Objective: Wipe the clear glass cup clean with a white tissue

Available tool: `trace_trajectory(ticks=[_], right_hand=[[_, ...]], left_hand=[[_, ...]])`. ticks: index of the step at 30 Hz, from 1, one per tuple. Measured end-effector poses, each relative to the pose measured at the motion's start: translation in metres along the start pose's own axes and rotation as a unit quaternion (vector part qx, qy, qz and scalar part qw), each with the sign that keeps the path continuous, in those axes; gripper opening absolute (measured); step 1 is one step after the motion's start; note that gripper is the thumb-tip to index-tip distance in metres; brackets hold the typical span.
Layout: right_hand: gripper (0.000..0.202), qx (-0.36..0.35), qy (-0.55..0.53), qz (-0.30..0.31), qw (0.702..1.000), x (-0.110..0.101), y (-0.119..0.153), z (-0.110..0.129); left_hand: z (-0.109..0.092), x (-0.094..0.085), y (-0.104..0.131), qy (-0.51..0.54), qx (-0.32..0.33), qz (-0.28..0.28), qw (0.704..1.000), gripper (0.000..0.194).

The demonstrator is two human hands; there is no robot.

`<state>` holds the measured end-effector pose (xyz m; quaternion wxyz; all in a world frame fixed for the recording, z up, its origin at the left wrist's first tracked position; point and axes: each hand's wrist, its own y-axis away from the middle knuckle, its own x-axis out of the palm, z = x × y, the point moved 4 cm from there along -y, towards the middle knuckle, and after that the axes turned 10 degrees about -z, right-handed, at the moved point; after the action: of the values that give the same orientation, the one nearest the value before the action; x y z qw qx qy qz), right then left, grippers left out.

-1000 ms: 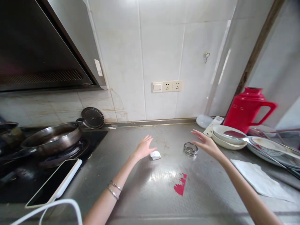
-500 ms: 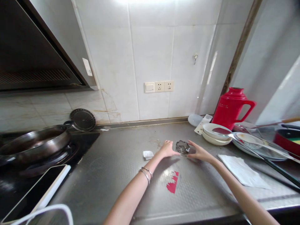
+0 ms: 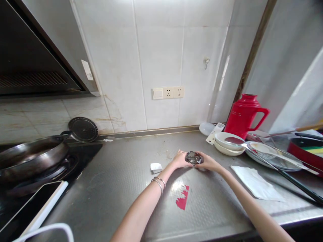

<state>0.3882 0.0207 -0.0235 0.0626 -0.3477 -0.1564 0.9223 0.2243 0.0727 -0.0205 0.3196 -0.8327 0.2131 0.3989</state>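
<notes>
A small smoky glass ashtray point(image 3: 193, 157) with a wavy rim is between my two hands over the metal counter point(image 3: 121, 188). My left hand point(image 3: 181, 159) closes on its left side, and my right hand point(image 3: 208, 162) grips it from the right. Part of its sides is hidden behind my fingers. Nearer to me on the counter lies a torn red piece point(image 3: 183, 198) with a jagged edge. A folded white paper point(image 3: 156, 168) rests just left of my left hand.
On the left are a pan point(image 3: 32, 154) on the black stove and a white-edged tablet-like device point(image 3: 32, 208). To the right stand a red thermos point(image 3: 242, 116), stacked bowls point(image 3: 228, 148), plates with long utensils, and a white napkin point(image 3: 257, 183).
My hands have moved inward from either side of the ashtray and taken hold of it. The whole view has shifted slightly.
</notes>
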Motion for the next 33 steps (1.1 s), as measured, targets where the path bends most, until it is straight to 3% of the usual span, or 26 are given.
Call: trace_trajectory(ticks=[6,9,12,15,20,23,28,33], right_hand=[[0.067,-0.011,0.01,-0.032,0.999,0.002,0.0,0.009],[0.064,-0.03,0.013,-0.057,0.998,0.007,-0.008,0.025],[0.069,-0.039,0.012,-0.087,0.995,0.021,-0.022,0.052],[0.067,-0.075,-0.011,-0.082,0.994,0.049,-0.035,0.092],[0.06,-0.11,-0.048,-0.038,0.992,0.113,-0.047,0.166],[0.064,-0.122,-0.059,-0.014,0.991,0.155,-0.05,0.2],[0.066,-0.134,-0.076,0.023,0.988,0.215,-0.047,0.236],[0.068,-0.126,-0.079,0.049,0.988,0.253,-0.04,0.251]], left_hand=[[0.007,-0.007,-0.002,0.021,0.017,-0.008,1.0,0.063],[0.015,-0.028,-0.001,0.035,0.023,-0.025,0.999,0.066],[0.031,-0.063,0.01,0.037,0.009,-0.037,0.999,0.072],[0.056,-0.107,0.032,0.03,-0.05,-0.059,0.997,0.088],[0.098,-0.178,0.09,-0.014,-0.108,-0.053,0.993,0.083],[0.121,-0.211,0.13,-0.049,-0.16,-0.052,0.985,0.083],[0.153,-0.243,0.189,-0.073,-0.234,-0.063,0.968,0.081],[0.179,-0.251,0.225,-0.071,-0.291,-0.057,0.952,0.085]])
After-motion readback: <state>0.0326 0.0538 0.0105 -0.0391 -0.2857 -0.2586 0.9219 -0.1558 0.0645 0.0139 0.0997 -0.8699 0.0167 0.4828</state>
